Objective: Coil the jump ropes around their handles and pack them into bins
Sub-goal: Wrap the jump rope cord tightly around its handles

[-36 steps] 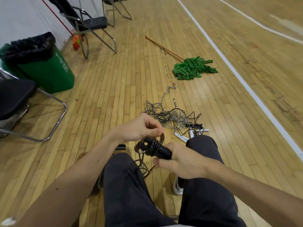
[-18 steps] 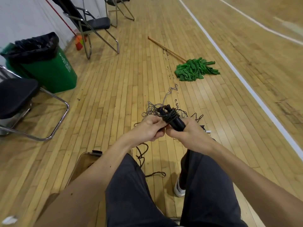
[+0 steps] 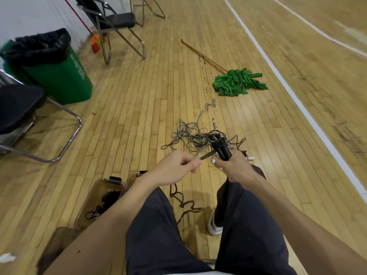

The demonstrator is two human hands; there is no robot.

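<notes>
Gripping the black handles (image 3: 222, 151) in my right hand (image 3: 236, 170), I pinch the rope (image 3: 206, 155) taut in my left hand (image 3: 174, 170). Both hover above the tangle (image 3: 188, 135) on the floor (image 3: 139, 116).

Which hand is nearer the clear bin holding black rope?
Left. The left hand, pinching the rope, is just right of the bin; the right hand is farther right, gripping the handles.

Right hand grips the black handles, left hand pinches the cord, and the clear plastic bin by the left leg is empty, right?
Not empty: the head view shows a dark rope bundle lying in the clear plastic bin. The right hand and left hand are as stated.
</notes>
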